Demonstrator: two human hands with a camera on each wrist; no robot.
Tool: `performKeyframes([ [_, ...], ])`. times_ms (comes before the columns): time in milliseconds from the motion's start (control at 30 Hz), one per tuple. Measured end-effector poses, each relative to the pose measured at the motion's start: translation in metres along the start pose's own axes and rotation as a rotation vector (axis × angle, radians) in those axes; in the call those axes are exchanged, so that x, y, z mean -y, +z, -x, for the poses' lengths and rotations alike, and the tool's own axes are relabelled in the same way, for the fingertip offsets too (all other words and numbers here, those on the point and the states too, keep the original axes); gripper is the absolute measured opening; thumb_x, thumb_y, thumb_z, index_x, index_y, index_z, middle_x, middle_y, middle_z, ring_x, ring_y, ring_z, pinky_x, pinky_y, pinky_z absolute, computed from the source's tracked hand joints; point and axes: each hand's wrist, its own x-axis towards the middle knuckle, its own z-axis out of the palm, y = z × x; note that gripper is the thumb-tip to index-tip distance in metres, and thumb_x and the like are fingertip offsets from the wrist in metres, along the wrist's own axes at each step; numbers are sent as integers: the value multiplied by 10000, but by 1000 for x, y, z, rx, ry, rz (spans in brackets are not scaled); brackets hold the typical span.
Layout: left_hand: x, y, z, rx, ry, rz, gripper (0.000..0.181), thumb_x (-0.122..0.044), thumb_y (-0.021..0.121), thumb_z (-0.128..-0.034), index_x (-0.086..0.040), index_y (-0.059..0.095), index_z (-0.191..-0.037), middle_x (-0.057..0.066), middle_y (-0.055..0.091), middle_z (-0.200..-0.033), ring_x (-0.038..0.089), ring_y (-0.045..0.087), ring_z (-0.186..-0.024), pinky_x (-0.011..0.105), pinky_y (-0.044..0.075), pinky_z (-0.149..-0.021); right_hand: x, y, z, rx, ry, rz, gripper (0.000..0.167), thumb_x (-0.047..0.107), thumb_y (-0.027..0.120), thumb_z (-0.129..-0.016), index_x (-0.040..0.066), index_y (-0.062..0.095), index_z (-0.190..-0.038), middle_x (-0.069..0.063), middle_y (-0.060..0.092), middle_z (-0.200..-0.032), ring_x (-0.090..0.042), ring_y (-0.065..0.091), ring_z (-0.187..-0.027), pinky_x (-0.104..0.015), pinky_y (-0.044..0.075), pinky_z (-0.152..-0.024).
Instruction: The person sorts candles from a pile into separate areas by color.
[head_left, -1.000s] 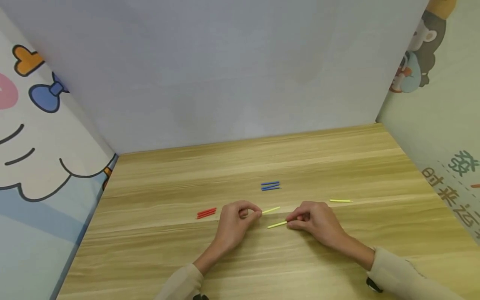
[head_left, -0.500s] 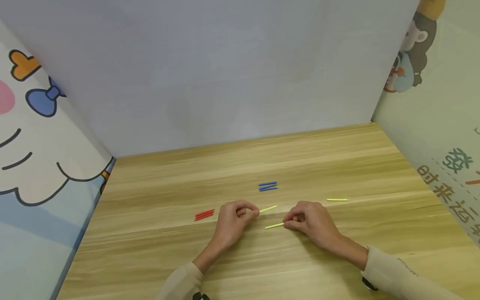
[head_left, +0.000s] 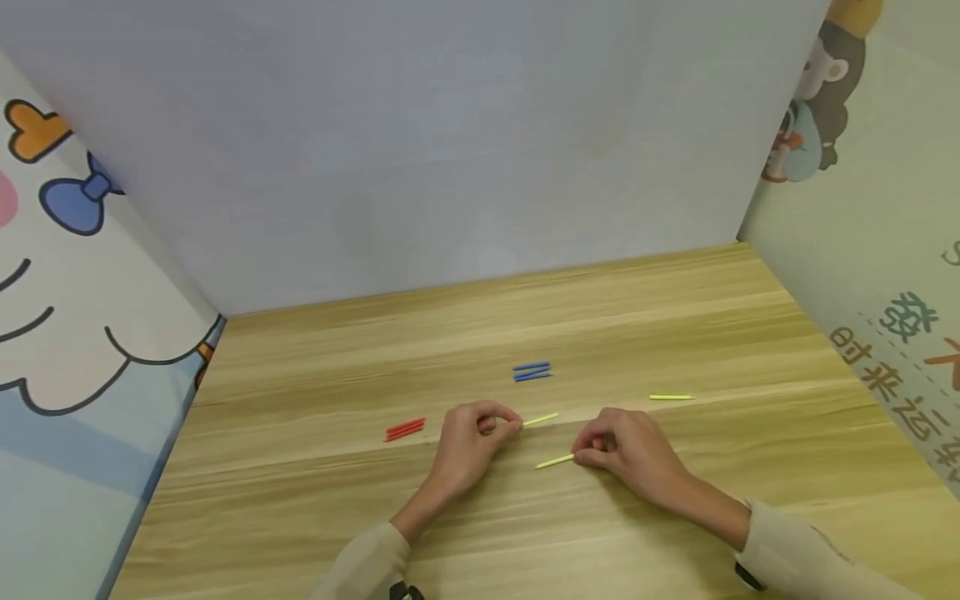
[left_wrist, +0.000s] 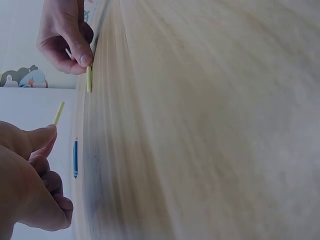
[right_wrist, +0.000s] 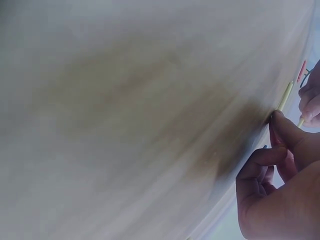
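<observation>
In the head view, my left hand pinches one end of a thin yellow candle between thumb and index finger. The left wrist view shows that candle pointing away from the fingertips. Across from it, my right hand pinches a second yellow candle, its free end toward the left. The right wrist view has this candle close to the tabletop. The two candles are apart, the right one nearer to me. A third yellow candle lies on the table beyond my right hand.
Several red candles lie side by side left of my left hand. A small group of blue candles lies farther back near the middle. Behind the wooden table stands a grey-white wall, with printed panels on both sides.
My right hand has shifted slightly toward me with its yellow candle, widening the gap to the other. The left hand has hardly moved. The head view has shifted a little.
</observation>
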Motion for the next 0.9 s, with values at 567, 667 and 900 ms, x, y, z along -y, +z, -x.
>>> performKeyframes([
  [567,-3,18,-7,22,10,-19,42,-130,821,-928,-130,817,-886,-62,308,-635,51,286,-611,235,271,-628,-5,-4,11,-6,13,1,151,188,911,-816,286,797,-803,183,573,-720,-5,494,-635,-228,426,-595],
  [667,-4,21,-8,27,7,-10,42,-130,821,-927,-129,815,-885,-69,297,-621,49,276,-599,234,266,-622,-5,-5,12,-7,11,1,153,182,913,-812,284,799,-804,186,571,-716,-1,493,-633,-229,427,-598],
  [900,-8,27,-11,35,19,3,43,-108,822,-920,-105,813,-878,-74,278,-591,44,250,-572,230,262,-606,-3,-8,14,-6,9,-10,164,166,917,-805,278,797,-795,183,564,-706,-2,492,-626,-228,430,-591],
])
